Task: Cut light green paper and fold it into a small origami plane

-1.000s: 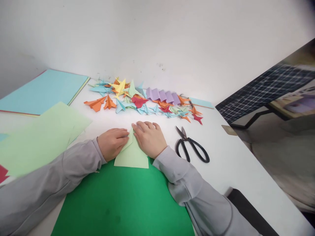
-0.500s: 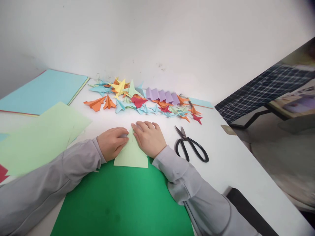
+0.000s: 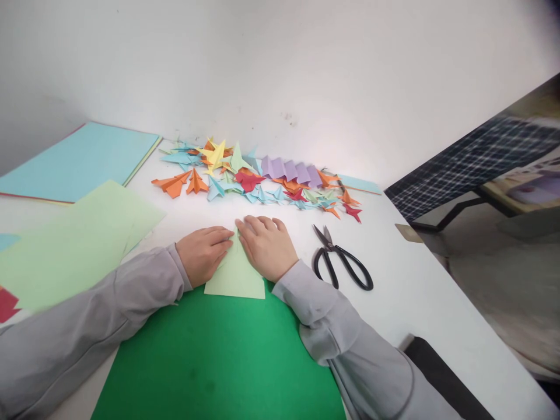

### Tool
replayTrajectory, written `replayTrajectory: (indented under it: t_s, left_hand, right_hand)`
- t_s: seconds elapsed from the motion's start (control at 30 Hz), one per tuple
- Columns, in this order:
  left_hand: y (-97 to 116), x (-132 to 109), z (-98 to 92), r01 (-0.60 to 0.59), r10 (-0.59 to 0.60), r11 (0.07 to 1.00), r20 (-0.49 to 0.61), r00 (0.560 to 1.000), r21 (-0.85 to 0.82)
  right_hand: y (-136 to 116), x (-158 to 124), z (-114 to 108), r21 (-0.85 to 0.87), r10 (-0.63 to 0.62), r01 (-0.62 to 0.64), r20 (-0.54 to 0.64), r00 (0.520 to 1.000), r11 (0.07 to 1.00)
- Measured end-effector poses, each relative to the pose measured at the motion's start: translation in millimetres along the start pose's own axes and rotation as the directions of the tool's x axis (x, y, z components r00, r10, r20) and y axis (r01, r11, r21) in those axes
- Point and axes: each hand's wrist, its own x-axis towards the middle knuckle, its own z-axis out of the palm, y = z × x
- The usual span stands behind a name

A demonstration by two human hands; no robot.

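Note:
A pale green folded paper point(image 3: 238, 277), narrow at its far tip and wide at its near edge, lies over the far part of a green sheet point(image 3: 219, 356). My left hand point(image 3: 203, 254) grips its left side near the tip, fingers pressed together. From the right, my right hand point(image 3: 269, 248) holds the other side, with thumb and fingers bent onto the paper close to the tip. Both hands partly cover the upper folds. Black-handled scissors point(image 3: 335, 248) lie with blades slightly apart, right of my right hand.
Several folded paper planes point(image 3: 249, 181) and a purple pleated paper point(image 3: 291, 171) line the wall. Light green sheets point(image 3: 83, 239) and a stack topped with blue paper point(image 3: 83, 160) lie left. A black object point(image 3: 446, 373) rests near my right sleeve. The white table's edge runs along the right.
My left fingertips have shifted slightly right, closer to the paper's tip. My right hand stays almost still on the paper. The whole view has shifted a little.

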Motion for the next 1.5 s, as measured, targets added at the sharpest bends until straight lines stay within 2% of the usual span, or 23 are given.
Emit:
replayTrajectory:
  t_s: [0.1,0.3,0.43,0.7,1.13,1.33,1.5]
  left_hand:
    - [0,0,3.1,0.02,-0.02,1.0,0.005,1.0,0.013]
    - [3,1,-0.8,0.054,-0.064,0.996,0.152,0.986,0.071]
    - [6,3,-5.6,0.049,-0.064,0.996,0.203,0.977,0.079]
    - [7,3,-5.9,0.075,-0.085,0.996,0.206,0.975,0.056]
    - [8,2,-6.7,0.079,-0.099,0.992,0.214,0.972,0.102]
    - [8,2,-5.5,0.092,-0.101,0.994,0.201,0.974,0.054]
    - [8,4,-7.0,0.089,-0.105,0.993,0.237,0.966,0.077]
  right_hand:
    - [0,0,0,0.003,-0.004,0.004,-0.002,1.0,1.0]
    - [0,1,0,0.017,0.002,-0.002,-0.006,1.0,1.0]
    - [1,0,3,0.048,0.019,-0.018,-0.013,1.0,0.999]
    - [3,0,11,0.111,0.052,-0.047,-0.041,0.998,0.993]
    - [3,0,7,0.08,0.022,-0.018,-0.048,0.999,0.997]
    - [1,-1,3,0.041,0.023,-0.023,-0.014,1.0,0.999]
    - [2,0,7,0.058,0.052,-0.049,-0.036,0.998,0.997]
